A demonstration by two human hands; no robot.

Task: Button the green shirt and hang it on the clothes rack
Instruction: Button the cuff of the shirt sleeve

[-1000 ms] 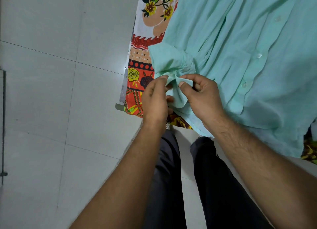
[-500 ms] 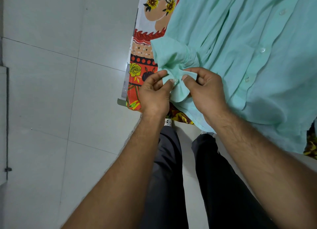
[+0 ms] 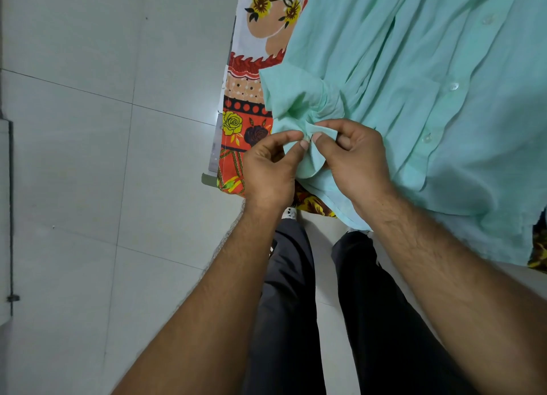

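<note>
The light green shirt (image 3: 414,77) lies spread on a floral cloth, its front placket with white buttons (image 3: 453,86) running up the right side. A sleeve cuff (image 3: 291,98) is bunched at the shirt's left edge. My left hand (image 3: 268,169) pinches the cuff fabric between thumb and forefinger. My right hand (image 3: 355,160) pinches the same cuff from the other side, thumb tip almost touching the left thumb. Whatever sits between the thumbs is hidden by the fabric. No clothes rack is in view.
A floral orange, white and yellow cloth (image 3: 239,128) covers the raised surface under the shirt, its edge hanging at the left. Pale floor tiles (image 3: 88,157) fill the left side. My legs in dark trousers (image 3: 296,305) stand below. A dark vertical bar (image 3: 10,217) runs along the far left.
Both hands stay on the cuff; the thumbs have drawn closer together and the pinched fabric has shifted slightly. The view has tilted a little.
</note>
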